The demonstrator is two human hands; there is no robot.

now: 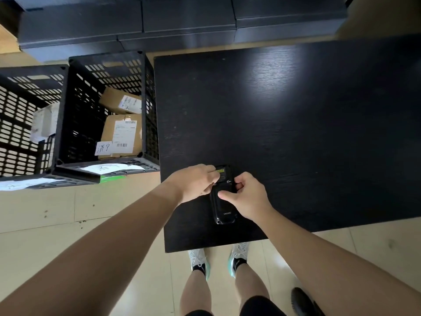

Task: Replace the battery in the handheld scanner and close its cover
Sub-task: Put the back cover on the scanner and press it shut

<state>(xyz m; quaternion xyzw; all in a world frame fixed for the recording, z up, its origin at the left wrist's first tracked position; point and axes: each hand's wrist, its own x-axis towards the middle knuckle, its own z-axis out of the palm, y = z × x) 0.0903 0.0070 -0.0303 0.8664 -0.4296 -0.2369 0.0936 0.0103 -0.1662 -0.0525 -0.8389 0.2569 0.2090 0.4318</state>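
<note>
A black handheld scanner (222, 209) lies back side up on the black table (296, 133), close to its near left corner. A yellow-green label shows at the scanner's far end. My left hand (196, 181) grips the scanner's far left side, fingertips at that label. My right hand (247, 195) holds the right side, its thumb pressed on the middle of the back. Whether the back cover is on or a battery is exposed is hidden by my fingers.
Two black slotted crates (68, 110) stand on the floor left of the table; the nearer one holds cardboard parcels (120, 133). Dark boxes (182, 23) are stacked behind. My feet in light sneakers (238, 254) stand at the table's near edge.
</note>
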